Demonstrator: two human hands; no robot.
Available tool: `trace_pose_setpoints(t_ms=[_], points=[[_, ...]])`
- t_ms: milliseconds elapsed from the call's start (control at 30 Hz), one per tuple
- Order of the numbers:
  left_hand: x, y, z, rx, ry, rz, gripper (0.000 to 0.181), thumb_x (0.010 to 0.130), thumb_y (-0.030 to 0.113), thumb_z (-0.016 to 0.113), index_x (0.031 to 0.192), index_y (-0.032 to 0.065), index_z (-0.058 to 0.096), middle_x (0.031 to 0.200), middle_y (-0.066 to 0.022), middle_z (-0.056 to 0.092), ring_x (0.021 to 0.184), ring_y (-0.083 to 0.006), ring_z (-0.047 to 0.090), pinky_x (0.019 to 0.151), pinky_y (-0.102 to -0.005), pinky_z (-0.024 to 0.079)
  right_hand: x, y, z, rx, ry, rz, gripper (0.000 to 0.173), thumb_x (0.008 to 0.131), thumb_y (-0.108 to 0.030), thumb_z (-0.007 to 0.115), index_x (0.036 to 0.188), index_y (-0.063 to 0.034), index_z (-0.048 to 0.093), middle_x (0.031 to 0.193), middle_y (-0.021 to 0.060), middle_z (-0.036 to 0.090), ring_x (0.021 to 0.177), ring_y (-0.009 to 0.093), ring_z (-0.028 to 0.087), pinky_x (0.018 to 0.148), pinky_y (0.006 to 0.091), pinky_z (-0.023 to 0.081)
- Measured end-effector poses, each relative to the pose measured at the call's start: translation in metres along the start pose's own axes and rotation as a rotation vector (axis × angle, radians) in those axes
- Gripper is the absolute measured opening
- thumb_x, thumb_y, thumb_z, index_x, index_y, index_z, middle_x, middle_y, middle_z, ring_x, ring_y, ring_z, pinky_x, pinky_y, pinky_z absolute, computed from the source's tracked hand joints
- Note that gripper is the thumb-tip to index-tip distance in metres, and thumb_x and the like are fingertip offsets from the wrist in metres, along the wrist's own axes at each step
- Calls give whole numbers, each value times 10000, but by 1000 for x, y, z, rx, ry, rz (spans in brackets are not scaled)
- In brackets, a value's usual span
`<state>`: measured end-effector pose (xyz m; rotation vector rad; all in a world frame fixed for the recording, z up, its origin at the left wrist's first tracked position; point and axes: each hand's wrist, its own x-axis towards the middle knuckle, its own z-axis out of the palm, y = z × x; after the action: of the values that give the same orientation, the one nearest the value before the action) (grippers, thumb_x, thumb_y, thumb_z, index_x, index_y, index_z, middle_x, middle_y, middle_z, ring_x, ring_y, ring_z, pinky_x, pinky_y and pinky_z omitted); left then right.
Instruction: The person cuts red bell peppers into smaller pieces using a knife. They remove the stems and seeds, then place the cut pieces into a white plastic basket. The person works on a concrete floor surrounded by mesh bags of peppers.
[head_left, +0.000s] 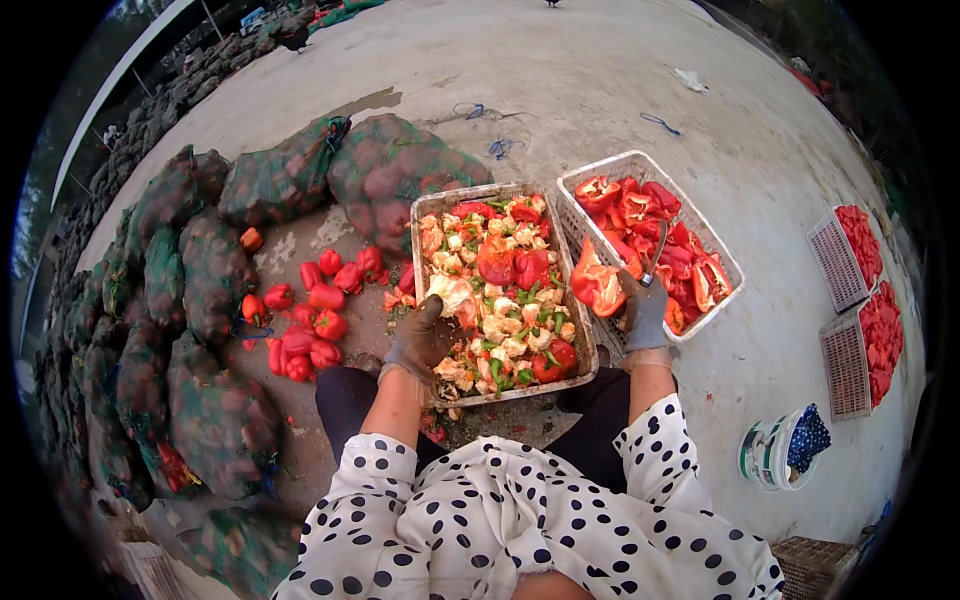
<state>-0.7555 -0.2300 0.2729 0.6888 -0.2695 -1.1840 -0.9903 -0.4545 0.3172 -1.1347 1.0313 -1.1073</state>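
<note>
My left hand (421, 339), in a grey glove, grips a pale, seedy pepper core (454, 297) above the left side of a plastic crate (501, 398). That crate holds pepper cores (517, 330) with seeds and green stems, plus some red pepper pieces. In my gloved right hand (645, 315) are a small knife (658, 251), its blade pointing up and away from me, and a cut-open red pepper (597, 282). This hand is over the near left side of a second crate (716, 304), filled with hollowed red pepper pieces (637, 210).
Whole red peppers (315, 322) lie on the ground at left. Green mesh sacks (225, 420) are piled beyond them. Two crates of red pepper (847, 360) stand at far right, near a white bucket (765, 454) with blue cloth. Blue strings (504, 148) lie on the concrete (570, 82).
</note>
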Motion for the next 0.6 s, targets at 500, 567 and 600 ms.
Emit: trace_pose_setpoints(t_ms=[500,567,600], points=[[-9,5,86,1553,-179,-42,445,663,215,761,986,-31,581,800,-146,608,692,-182,556,633,-327,454,-80,11,58,-223,-828,253,298,678,-144,676,906,25,586,637,38,556,499,106,524,451,239,425],[-14,-4,78,1351,-144,-72,423,668,209,760,967,-33,585,811,-131,615,711,-162,553,639,-318,451,-87,12,60,-359,-756,81,266,680,-153,651,877,14,589,627,46,561,505,107,523,462,249,429],[-15,-9,73,1350,-81,-131,417,670,205,760,966,-35,590,819,-116,620,725,-151,552,646,-311,450,-90,13,61,-422,-714,-22,257,683,-154,647,871,12,590,625,48,564,508,106,523,465,253,430]])
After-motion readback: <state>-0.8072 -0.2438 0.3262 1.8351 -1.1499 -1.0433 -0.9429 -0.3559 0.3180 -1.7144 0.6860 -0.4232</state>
